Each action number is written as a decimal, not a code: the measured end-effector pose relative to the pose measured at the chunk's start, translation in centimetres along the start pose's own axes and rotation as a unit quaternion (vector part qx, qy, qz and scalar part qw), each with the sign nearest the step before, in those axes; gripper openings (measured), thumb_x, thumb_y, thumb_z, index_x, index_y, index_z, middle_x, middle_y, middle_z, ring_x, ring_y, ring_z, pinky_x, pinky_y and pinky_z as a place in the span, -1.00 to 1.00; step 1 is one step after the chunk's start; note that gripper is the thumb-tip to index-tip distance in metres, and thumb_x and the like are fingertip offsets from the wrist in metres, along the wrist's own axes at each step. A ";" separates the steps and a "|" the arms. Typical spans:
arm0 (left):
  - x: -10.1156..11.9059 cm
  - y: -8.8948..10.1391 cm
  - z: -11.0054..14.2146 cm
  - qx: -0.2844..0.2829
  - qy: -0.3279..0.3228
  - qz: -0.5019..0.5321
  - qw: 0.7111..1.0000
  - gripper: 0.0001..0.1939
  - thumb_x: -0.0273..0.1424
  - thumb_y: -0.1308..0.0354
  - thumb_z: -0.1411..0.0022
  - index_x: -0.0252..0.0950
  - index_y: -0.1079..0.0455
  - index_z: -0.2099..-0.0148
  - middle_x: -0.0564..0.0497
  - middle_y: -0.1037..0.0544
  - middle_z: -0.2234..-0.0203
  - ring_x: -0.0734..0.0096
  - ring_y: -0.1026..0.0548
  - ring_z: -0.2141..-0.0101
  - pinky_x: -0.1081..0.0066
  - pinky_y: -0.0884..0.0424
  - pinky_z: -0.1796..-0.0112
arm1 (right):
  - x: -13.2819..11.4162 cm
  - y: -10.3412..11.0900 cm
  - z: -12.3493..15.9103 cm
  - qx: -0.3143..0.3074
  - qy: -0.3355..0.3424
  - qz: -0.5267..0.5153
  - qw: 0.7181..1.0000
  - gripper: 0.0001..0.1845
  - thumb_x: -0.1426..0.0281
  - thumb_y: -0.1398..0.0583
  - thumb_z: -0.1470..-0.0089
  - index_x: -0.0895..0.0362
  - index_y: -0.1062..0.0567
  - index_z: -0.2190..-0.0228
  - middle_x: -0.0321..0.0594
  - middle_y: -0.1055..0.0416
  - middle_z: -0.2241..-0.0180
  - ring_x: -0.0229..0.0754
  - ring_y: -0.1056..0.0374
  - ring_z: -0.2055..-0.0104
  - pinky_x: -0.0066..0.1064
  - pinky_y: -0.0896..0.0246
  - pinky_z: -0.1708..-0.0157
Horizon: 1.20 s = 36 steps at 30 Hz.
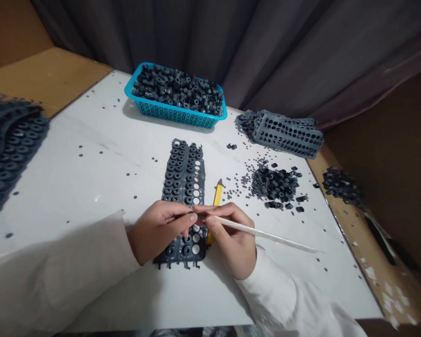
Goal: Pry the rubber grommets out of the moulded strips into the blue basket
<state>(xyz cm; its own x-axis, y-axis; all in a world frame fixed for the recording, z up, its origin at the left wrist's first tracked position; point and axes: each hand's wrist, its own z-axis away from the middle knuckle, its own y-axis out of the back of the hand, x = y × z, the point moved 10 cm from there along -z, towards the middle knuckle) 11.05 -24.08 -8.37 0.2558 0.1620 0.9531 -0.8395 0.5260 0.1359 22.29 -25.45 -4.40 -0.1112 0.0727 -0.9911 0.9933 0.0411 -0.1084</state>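
In the head view my left hand (166, 227) pinches a small dark rubber piece (193, 214) between thumb and fingers; most of it is hidden. My right hand (233, 238) is closed on a thin white stick (266, 232), whose dark end meets the piece at my left fingertips. Both hands are over a dark moulded rubber sheet (177, 178) with rows of ring-shaped parts. Along its right side runs a column of open holes. Partly under my right hand lies a yellow cutter-like tool (217, 194) with a dark tip.
A blue basket (175, 112) full of dark rubber parts stands at the back. Perforated sheets (287, 133) are stacked at the back right, near a pile of small black pieces (275, 182). More sheets (14, 150) lie at the left. Tiny discs are scattered over the white table (101, 187).
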 end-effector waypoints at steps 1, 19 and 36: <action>0.1 0.0 0.0 0.000 -0.003 -0.003 1.000 -0.63 -0.26 0.03 -0.21 -0.32 -0.25 0.59 0.13 -0.29 0.69 0.54 -0.27 0.59 0.52 -0.18 0.53 | 0.0 -0.1 0.0 -0.003 -0.001 0.003 1.000 -0.98 0.45 -0.23 -0.05 0.11 -0.46 0.41 -0.15 -0.56 0.28 -0.13 -0.50 0.23 -0.29 -0.44 0.27; 0.2 -0.1 0.0 -0.002 0.001 -0.023 1.000 -0.61 -0.23 0.06 -0.21 -0.31 -0.24 0.60 0.10 -0.31 0.68 0.50 -0.28 0.57 0.49 -0.18 0.52 | -0.6 0.2 0.1 0.006 0.040 0.070 0.997 -0.98 0.46 -0.22 -0.03 0.10 -0.46 0.41 -0.16 -0.57 0.32 -0.13 -0.51 0.25 -0.29 -0.46 0.27; 0.1 -0.1 0.1 -0.002 0.003 -0.022 1.000 -0.63 -0.25 0.05 -0.21 -0.31 -0.25 0.59 0.10 -0.31 0.67 0.51 -0.29 0.57 0.51 -0.19 0.51 | -1.1 0.1 0.1 0.008 0.062 0.090 0.994 -0.95 0.49 -0.23 -0.02 0.10 -0.47 0.41 -0.16 -0.57 0.33 -0.13 -0.50 0.27 -0.29 -0.45 0.28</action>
<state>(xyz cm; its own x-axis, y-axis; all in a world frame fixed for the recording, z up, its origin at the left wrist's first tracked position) 11.10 -24.16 -8.27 0.2952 0.1430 0.9447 -0.8259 0.5353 0.1771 22.54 -25.66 -3.36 0.0658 0.2003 -0.9775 0.9977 -0.0003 0.0672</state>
